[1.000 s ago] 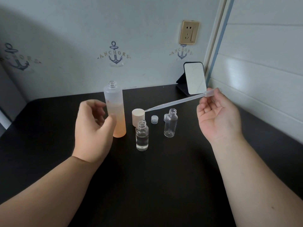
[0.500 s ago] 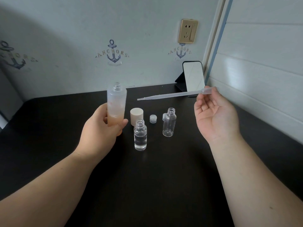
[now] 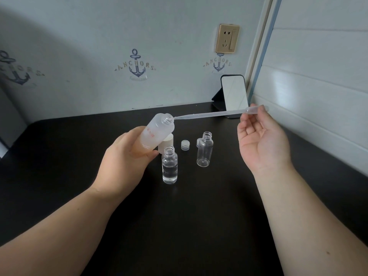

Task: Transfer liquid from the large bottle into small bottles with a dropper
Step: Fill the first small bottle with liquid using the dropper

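My left hand grips the large frosted bottle of orange liquid, lifted off the table and tilted with its open mouth toward the right. My right hand pinches the bulb of a long clear plastic dropper, held nearly level; its tip sits right at the bottle's mouth. On the black table stand two small clear bottles without caps: the near one holds clear liquid, the right one looks empty.
A beige cap stands behind the near small bottle, partly hidden by the large bottle. A small clear cap lies between the small bottles. A mirror on a stand leans at the back right corner by the wall.
My left hand took hold of the large bottle, lifted it and tilted its mouth to the right. The dropper swung up and level, and its tip now meets the bottle's mouth.
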Demonstrator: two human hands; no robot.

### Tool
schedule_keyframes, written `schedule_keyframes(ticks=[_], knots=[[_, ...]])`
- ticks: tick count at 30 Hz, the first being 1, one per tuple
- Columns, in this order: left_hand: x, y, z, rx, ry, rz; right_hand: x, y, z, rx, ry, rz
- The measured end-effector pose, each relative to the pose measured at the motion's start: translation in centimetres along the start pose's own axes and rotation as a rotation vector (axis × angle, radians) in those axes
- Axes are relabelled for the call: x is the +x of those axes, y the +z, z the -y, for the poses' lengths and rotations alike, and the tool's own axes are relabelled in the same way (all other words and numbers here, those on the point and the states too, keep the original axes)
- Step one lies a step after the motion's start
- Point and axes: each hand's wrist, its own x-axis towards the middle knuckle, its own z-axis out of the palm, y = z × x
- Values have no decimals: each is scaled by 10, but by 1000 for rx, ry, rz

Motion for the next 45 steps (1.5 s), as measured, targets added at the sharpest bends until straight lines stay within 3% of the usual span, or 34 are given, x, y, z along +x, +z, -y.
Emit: schedule_keyframes(ticks=[9, 24, 34, 45], knots=[[2, -1, 7, 123, 18, -17, 1, 0, 0, -110, -41, -10], [2, 8, 10, 202, 88, 0, -18, 13, -16, -530, -71, 400], [3, 7, 13, 210, 81, -13, -17, 13, -17, -480, -47, 398], [2, 4, 10, 200, 46, -17, -10, 8, -11, -373, -19, 255]])
